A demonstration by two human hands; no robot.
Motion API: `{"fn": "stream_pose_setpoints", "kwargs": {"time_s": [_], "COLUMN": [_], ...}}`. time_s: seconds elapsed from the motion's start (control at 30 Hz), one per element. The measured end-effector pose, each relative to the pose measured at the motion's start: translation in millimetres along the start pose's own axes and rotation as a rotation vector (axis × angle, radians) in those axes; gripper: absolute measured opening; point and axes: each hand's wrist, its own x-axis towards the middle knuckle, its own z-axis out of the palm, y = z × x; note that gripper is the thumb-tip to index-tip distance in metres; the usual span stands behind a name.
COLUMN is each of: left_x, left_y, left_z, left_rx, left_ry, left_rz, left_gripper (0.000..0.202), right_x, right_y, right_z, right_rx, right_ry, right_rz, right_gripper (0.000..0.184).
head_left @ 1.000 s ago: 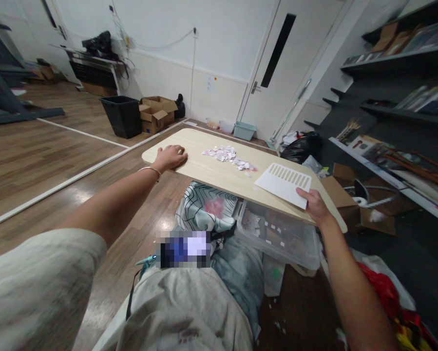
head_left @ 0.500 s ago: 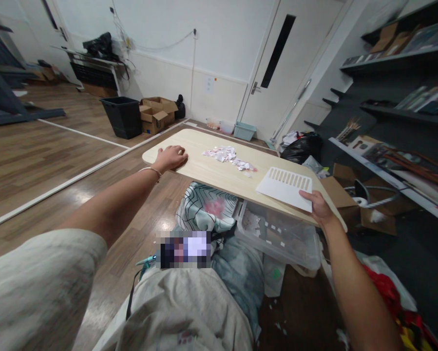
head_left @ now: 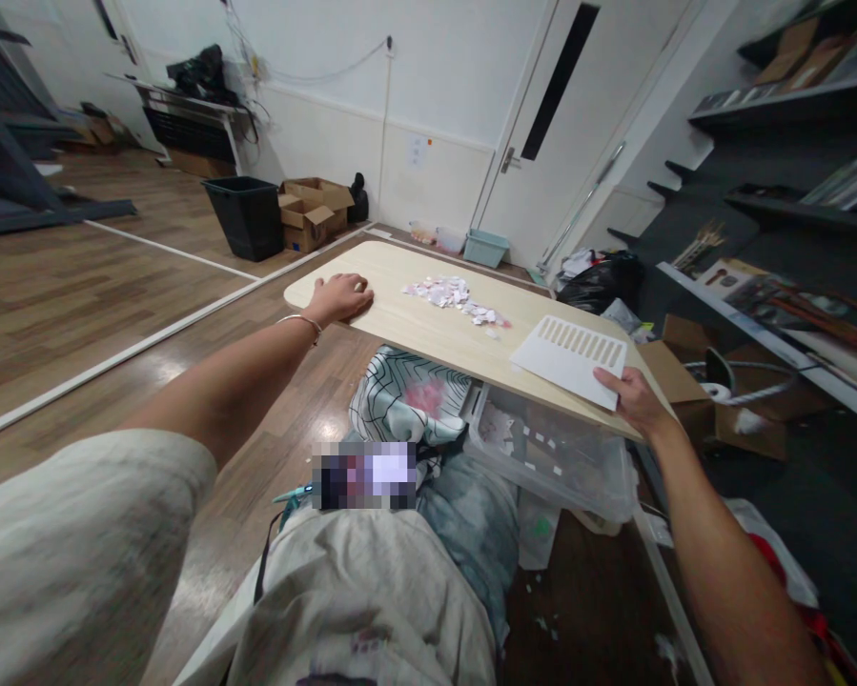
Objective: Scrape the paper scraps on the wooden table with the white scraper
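Note:
My left hand (head_left: 342,296) rests on the far-left end of the pale tabletop (head_left: 392,329), fingers lying loosely on the surface and nothing visible in them. Between thumb and fingers, my right hand (head_left: 637,395) grips the near-right corner of a white card (head_left: 565,370). The card has a row of several beige strips or slots along its far edge and lies on or just over the right part of the tabletop. A loose heap of small white paper pieces (head_left: 451,292), some pinkish, sits in the middle, apart from both hands.
Below the table's near edge are a clear plastic bin (head_left: 557,453) with small scraps and a patterned cloth (head_left: 399,395). A blurred-out phone-like object (head_left: 363,476) lies on my lap. Cardboard boxes (head_left: 667,367) and shelves stand right; a black trash bin (head_left: 246,219) stands back left.
The view has shifted slightly, so the scene sits a little higher and further right. Both hands keep their places: the left on the tabletop, the right on the card.

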Motion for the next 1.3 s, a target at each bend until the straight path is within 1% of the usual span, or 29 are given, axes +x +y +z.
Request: {"fn": "stream_pose_setpoints", "kwargs": {"time_s": [0.1,0.2,0.27,0.37,0.43,0.57,0.7,0.73,0.8,0.9,1.0,1.17,1.3], "left_x": [0.4,0.8,1.1,1.4,1.5,1.3,1.9,2.1,2.5,3.1,4.1,7.2,7.9], "left_y": [-0.4,-0.9,-1.2,-1.2,-1.1,-1.1,-2.1,-2.5,-3.4,-4.6,-5.8,-8.1,-8.4], "left_z": [0.6,0.5,0.1,-0.2,-0.3,0.0,0.7,0.9,1.2,1.3,1.4,3.0,4.7], "left_rx": [-0.012,-0.027,-0.031,-0.025,-0.022,-0.012,-0.017,-0.018,-0.014,-0.004,0.006,0.021,0.010], "left_ry": [0.014,0.020,0.018,0.012,0.010,0.005,0.005,0.007,0.007,0.004,-0.001,-0.010,-0.002], "left_rz": [-0.018,-0.027,-0.024,-0.021,-0.018,-0.006,-0.009,-0.010,-0.008,0.006,0.017,0.011,0.015], "left_gripper": [0.057,0.058,0.058,0.057,0.056,0.057,0.058,0.057,0.058,0.059,0.056,0.053,0.053], "right_x": [-4.1,-6.5,-5.8,-2.4,-0.6,-3.1,-11.5,-13.8,-18.2,-23.6,-25.7,-22.1,-20.9], "right_y": [3.3,6.9,8.9,10.2,9.8,5.1,-1.9,-3.1,-4.3,-2.6,0.9,3.3,-0.4], "right_z": [-1.5,-5.1,-6.2,-3.0,1.2,8.2,9.5,8.5,4.8,-3.2,-7.9,-3.3,2.0], "right_rx": [-0.030,-0.045,-0.020,0.038,0.020,-0.120,-0.131,-0.123,-0.104,-0.075,-0.030,-0.003,-0.012], "right_ry": [-0.047,-0.106,-0.074,0.052,0.105,0.107,0.076,0.056,0.004,-0.073,-0.115,-0.116,-0.053], "right_rz": [-0.025,0.022,0.036,-0.003,-0.031,-0.081,-0.184,-0.179,-0.124,-0.052,-0.050,-0.042,-0.060], "right_gripper": [0.053,0.056,0.058,0.059,0.060,0.063,0.066,0.068,0.071,0.068,0.064,0.061,0.057]}}
